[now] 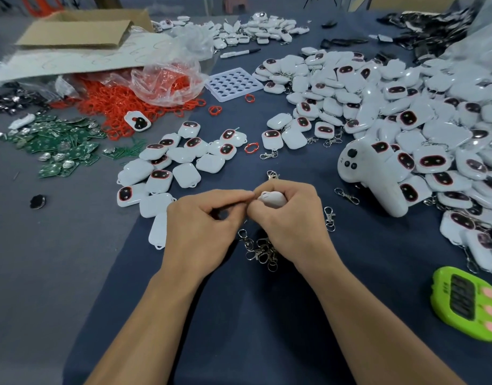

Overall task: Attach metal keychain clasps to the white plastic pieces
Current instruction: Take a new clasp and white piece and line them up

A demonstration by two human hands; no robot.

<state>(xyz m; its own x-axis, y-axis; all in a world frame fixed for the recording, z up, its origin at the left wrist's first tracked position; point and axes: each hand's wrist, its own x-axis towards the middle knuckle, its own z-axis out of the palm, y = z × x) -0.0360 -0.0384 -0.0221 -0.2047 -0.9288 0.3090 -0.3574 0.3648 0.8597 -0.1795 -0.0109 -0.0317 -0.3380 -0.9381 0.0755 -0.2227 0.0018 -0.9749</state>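
Left hand (203, 218), right hand (290, 215), both on white plastic piece (271, 198)

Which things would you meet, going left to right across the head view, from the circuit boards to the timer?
green circuit boards → red rings → white holed tray → white controller → green timer

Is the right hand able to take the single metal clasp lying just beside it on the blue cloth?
Probably yes: the clasp lies on bare cloth close to the right hand, nothing between. But that hand grips a white piece, so it must free fingers first.
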